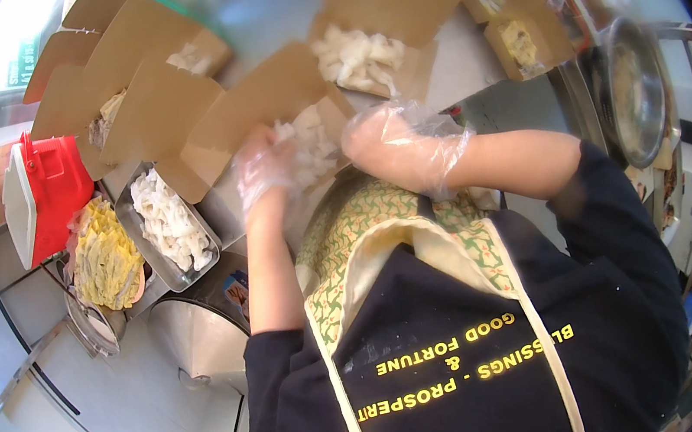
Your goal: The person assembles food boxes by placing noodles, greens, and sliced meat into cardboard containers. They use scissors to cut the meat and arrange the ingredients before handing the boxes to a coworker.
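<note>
Reaching forward over the near edge of the grey metal counter (466, 69), both hands, in thin clear plastic gloves, meet at an open brown cardboard takeaway box (262, 109) filled with pale white food pieces (312, 146). The left hand (263, 173) is curled with its fingers pressed into the pieces; whether it has hold of any cannot be told, since glove and food blur together. The right hand (393, 144) lies loosely curved at the box's right side, palm turned away, its fingertips hidden, so its grip cannot be told either. The box's near wall is cut off by the person's green-patterned apron bib (364, 222).

Toward the counter's middle sits a second open cardboard box of white pieces (360, 57); further boxes stand at the far left (121, 97) and far right (520, 40) edges, their contents partly covered by flaps. Below the counter's left edge lie a rectangular steel tray of white strips (171, 226), a tray of yellow strips (107, 256) and a red container with a white lid (46, 194). At the right edge a round steel bowl (635, 90) is distorted by the lens rim.
</note>
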`<state>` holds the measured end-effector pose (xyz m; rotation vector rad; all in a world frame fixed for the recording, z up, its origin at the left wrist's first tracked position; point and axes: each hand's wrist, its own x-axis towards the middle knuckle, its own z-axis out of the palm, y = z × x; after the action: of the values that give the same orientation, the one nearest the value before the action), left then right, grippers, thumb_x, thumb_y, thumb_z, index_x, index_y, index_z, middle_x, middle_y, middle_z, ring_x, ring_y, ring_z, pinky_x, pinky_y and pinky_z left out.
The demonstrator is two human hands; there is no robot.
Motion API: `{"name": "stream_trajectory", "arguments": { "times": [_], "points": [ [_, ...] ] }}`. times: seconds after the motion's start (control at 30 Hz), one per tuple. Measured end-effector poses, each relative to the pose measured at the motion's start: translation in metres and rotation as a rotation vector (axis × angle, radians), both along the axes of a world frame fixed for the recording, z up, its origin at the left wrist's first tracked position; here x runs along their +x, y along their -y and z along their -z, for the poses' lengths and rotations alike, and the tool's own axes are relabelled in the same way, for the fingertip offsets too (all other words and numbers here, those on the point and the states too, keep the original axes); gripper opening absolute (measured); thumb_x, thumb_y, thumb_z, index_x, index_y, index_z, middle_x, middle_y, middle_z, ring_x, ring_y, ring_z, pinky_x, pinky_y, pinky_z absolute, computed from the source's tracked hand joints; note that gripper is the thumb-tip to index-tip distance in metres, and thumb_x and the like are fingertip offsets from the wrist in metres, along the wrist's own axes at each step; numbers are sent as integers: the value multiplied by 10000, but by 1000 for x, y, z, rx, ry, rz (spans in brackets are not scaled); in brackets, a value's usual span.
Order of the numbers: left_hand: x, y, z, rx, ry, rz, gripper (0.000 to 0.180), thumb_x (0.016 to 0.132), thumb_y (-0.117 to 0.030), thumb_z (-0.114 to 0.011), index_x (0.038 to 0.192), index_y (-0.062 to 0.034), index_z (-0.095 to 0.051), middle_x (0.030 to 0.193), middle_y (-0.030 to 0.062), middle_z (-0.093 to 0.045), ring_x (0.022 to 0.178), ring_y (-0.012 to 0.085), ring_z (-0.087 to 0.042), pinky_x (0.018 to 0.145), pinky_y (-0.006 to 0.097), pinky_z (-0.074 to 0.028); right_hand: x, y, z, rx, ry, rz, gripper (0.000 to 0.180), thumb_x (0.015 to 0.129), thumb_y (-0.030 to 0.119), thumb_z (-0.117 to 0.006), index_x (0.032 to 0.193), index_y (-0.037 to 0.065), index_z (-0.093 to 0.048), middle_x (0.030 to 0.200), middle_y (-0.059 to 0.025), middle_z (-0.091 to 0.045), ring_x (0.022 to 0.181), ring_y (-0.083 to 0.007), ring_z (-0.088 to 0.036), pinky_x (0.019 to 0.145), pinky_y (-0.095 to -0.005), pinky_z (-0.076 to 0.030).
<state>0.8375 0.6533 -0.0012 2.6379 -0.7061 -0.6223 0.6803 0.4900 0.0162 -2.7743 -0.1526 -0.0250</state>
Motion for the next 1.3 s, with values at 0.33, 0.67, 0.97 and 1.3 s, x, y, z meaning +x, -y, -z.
{"name": "stream_trajectory", "arguments": {
  "times": [0.33, 0.67, 0.97, 1.3],
  "points": [
    [1, 6, 21, 222, 23, 65, 299, 892, -238, -608, 1102, -32, -661, 1140, 257, -666, 1059, 424, -639, 878, 482, -522, 11, -1, -26, -275, -102, -14, 280, 735, 204, -729, 879, -24, -651, 868, -196, -635, 878, -373, -633, 793, -462, -494],
    [-27, 19, -2, 172, 52, 184, 389, 819, -193, -668, 1187, -68, -656, 1153, 230, -675, 1098, 366, -644, 931, 462, -513, -51, 59, -55, 200, -267, 414, 475, 797, 438, -773, 1042, 63, -617, 1044, -172, -639, 1037, -371, -601, 875, -475, -465],
    [-28, 27, 9, 117, 32, 161, 352, 867, -282, -664, 1176, -114, -685, 1129, 161, -700, 1068, 355, -654, 926, 461, -502, -96, 113, -15, 213, -215, 738, 471, 849, 436, -742, 1037, 14, -654, 1011, -230, -666, 955, -392, -634, 829, -464, -496],
    [-91, 94, 16, 71, -111, -38, 638, 879, -430, -615, 1340, 2, -529, 1225, 288, -632, 1141, 447, -603, 989, 477, -462, -83, 156, 39, 535, -138, 787, 320, 868, 270, -648, 1013, -14, -632, 995, -253, -652, 961, -429, -630, 830, -460, -497]
  ]
}}
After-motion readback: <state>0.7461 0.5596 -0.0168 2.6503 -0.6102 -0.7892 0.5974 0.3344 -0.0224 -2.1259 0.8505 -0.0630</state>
